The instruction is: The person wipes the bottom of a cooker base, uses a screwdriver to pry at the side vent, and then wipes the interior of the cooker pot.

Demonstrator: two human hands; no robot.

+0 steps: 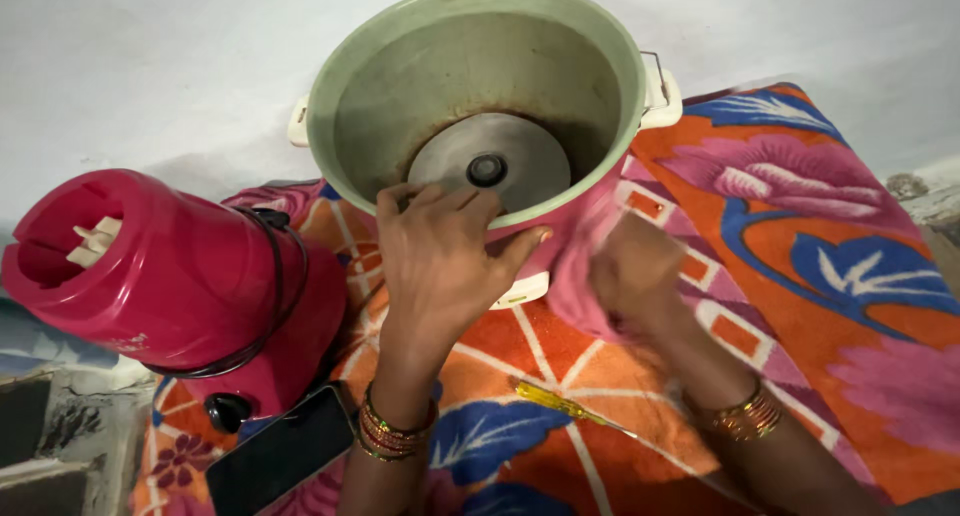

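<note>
A round cooker body (380,86) with a pale green inner wall and a metal heating plate at its bottom is tipped toward me on a bright flowered cloth. My left hand (435,261) grips its near rim, fingers curled over the edge. My right hand (630,276), blurred, presses a pink cloth (580,266) against the cooker's outer wall at the right.
A red mixer base (170,276) lies on its side at the left. A dark phone (280,456) rests below it. A yellow-handled screwdriver (560,404) lies on the flowered cloth (850,276) between my forearms. A white wall stands behind.
</note>
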